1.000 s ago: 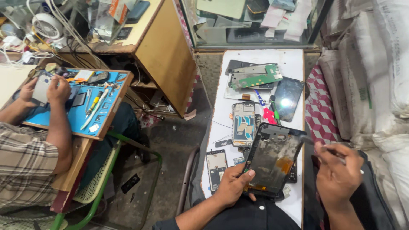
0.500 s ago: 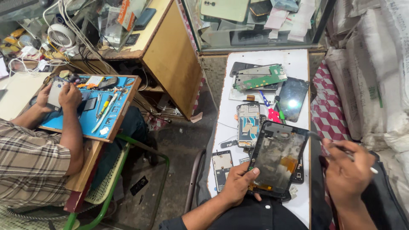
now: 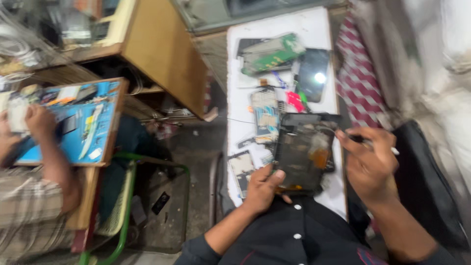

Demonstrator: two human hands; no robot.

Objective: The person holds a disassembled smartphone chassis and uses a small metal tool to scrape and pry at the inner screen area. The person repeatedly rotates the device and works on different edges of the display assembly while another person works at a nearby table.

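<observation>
My left hand grips the lower left corner of an opened black tablet that rests on the white work board in front of me. Its inside faces up, with an orange patch near the right side. My right hand hovers at the tablet's upper right edge and pinches a thin dark tool with a pale end. The picture is blurred, so small parts are hard to make out.
On the board lie a green circuit board, a dark phone screen, an opened phone and another phone frame. A checked cloth lies to the right. At the left another person works at a blue mat beside a wooden desk.
The view has shifted and blurred. My right hand has moved in from the right to the tablet's upper right edge. My left hand still holds the tablet's lower corner.
</observation>
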